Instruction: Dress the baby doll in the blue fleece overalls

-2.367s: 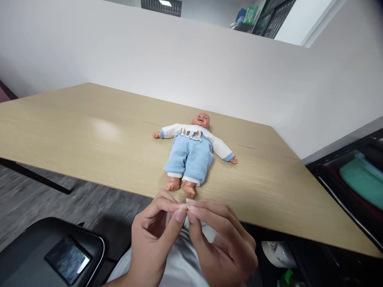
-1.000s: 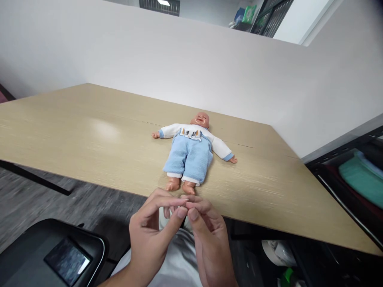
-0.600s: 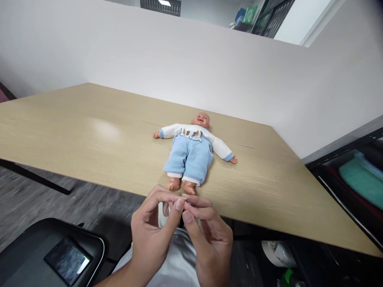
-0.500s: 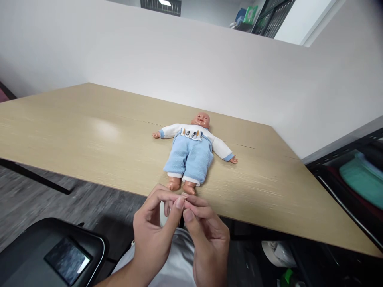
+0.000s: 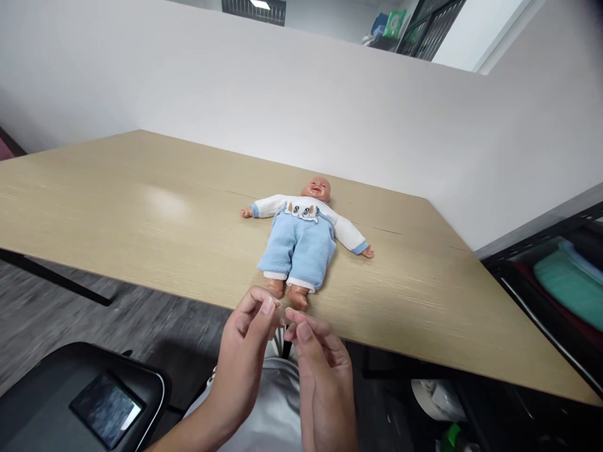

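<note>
A baby doll (image 5: 301, 242) in a white and light blue fleece outfit lies on its back on the table, arms spread and feet toward me. Just in front of its feet, my left hand (image 5: 247, 348) is closed in a pinch, thumb against the index finger. My right hand (image 5: 325, 367) is a small gap away, its thumb pressed to its bent fingers. Whatever is between the fingertips of either hand, if anything, is too small to make out. Neither hand visibly grips the doll.
The wooden table (image 5: 141, 232) meets a white wall (image 5: 282, 94). A black case (image 5: 51, 389) with a phone-like screen (image 5: 107, 408) stands at lower left. On the right is a black rack (image 5: 541, 295) with green cloth (image 5: 572, 282). Below the table sits a white bin (image 5: 426, 402).
My hands were touching at the fingertips and have drawn slightly apart. The left hand's fingertips shifted a little left. The doll has not moved.
</note>
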`<act>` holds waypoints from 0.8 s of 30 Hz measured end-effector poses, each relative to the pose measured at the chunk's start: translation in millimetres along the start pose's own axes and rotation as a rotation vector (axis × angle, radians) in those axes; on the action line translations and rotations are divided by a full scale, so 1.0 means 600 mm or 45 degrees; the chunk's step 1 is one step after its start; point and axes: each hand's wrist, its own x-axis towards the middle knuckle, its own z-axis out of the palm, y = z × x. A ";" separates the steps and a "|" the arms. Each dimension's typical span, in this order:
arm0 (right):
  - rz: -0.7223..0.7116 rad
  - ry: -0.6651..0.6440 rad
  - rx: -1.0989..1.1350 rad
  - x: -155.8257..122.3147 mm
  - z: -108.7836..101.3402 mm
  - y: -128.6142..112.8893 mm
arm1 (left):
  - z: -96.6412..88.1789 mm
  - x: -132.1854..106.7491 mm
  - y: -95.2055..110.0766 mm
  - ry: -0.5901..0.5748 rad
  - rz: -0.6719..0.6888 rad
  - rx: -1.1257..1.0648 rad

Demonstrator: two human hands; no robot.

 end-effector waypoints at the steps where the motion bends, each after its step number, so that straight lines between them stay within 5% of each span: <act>1: 0.023 0.000 0.020 0.001 0.000 0.000 | 0.000 -0.001 0.000 0.005 0.043 0.039; 9: 0.028 -0.032 0.092 -0.003 0.003 -0.004 | -0.023 -0.008 0.008 -0.096 1.132 0.753; 24: -0.207 -0.027 0.033 -0.011 -0.006 0.006 | -0.014 -0.017 0.019 -0.021 1.289 0.864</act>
